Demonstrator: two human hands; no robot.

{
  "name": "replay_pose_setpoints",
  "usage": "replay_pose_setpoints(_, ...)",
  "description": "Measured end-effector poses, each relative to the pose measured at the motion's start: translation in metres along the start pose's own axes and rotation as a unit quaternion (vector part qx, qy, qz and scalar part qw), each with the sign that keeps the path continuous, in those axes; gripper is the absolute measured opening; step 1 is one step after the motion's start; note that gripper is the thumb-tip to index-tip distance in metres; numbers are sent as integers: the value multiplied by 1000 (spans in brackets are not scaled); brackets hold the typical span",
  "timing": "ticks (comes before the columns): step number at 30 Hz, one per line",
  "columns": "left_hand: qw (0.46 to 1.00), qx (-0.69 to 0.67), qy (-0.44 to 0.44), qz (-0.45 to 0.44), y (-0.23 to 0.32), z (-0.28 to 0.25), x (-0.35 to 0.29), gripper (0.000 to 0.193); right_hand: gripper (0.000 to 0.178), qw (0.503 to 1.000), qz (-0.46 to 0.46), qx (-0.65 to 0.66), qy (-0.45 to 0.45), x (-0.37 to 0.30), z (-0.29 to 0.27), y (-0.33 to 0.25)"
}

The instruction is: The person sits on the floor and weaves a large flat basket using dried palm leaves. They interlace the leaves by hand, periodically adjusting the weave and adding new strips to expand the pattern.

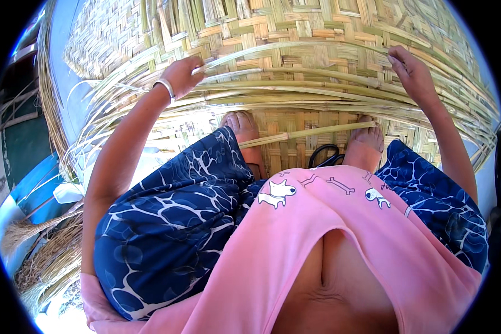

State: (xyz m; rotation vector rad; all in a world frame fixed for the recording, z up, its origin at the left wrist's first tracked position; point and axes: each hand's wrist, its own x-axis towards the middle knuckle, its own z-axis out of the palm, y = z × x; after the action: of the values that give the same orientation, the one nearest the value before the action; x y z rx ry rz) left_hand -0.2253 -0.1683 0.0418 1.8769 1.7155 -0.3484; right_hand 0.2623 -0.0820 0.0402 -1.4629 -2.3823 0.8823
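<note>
Your left hand is closed on a pale split strip, and your right hand pinches it farther along, so it arcs over the woven mat. Loose strips lie across the mat between your hands and your feet. Another strip crosses near your toes. Black handles, perhaps scissors, sit between your feet, partly hidden by your pink shirt, printed with white dogs and bones. Bundled dry stalks lie off to your left.
</note>
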Motion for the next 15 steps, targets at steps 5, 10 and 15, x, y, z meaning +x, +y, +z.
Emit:
replay_pose_setpoints(5,991,7,134,-21,-34,7,-23,21,14,999,-20,-41,-24,-1,5,-2)
replay_pose_setpoints(10,967,-134,215,-20,-57,-20,-10,23,27,981,-62,-104,154,18,4,15)
replay_pose_setpoints(15,863,-420,260,-104,-46,-113,2,30,45,948,95,-14,305,48,-34,20)
